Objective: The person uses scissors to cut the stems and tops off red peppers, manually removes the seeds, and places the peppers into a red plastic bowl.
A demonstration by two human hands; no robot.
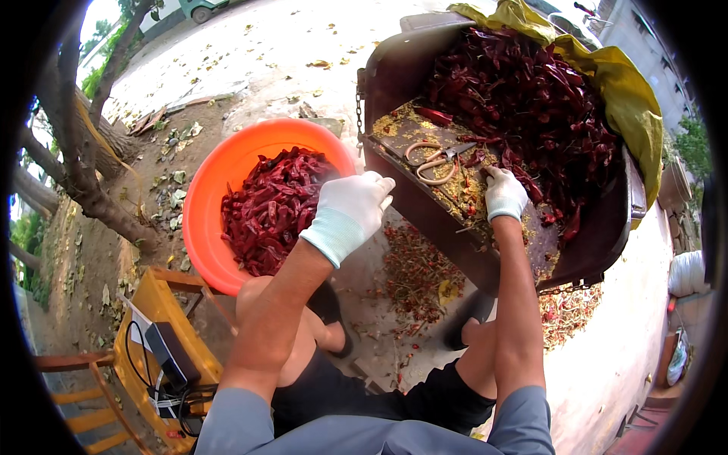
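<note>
My left hand point(359, 206), in a white glove with a light blue cuff, hangs over the right rim of an orange plastic basin point(199, 187). Its fingers are bent together; whether something is between them cannot be told. Cut dried red chilies point(276, 210) lie in that basin. My right hand point(505, 190), gloved likewise, reaches into a dark metal cart bed point(432, 233), its fingertips touching the chili scraps and seeds there. A pile of dried red chilies point(512, 91) fills the bed's far side. Scissors point(435, 162) with tan handles lie on the seeds, left of my right hand.
Chili stems point(418, 273) litter the ground between my feet. A yellow cloth point(631, 108) drapes over the cart's far edge. At left stand a tree point(91, 182) and a wooden chair point(91, 398); a yellow wooden stool point(165, 307) holds a dark device and cables. A chain hangs at the cart's corner.
</note>
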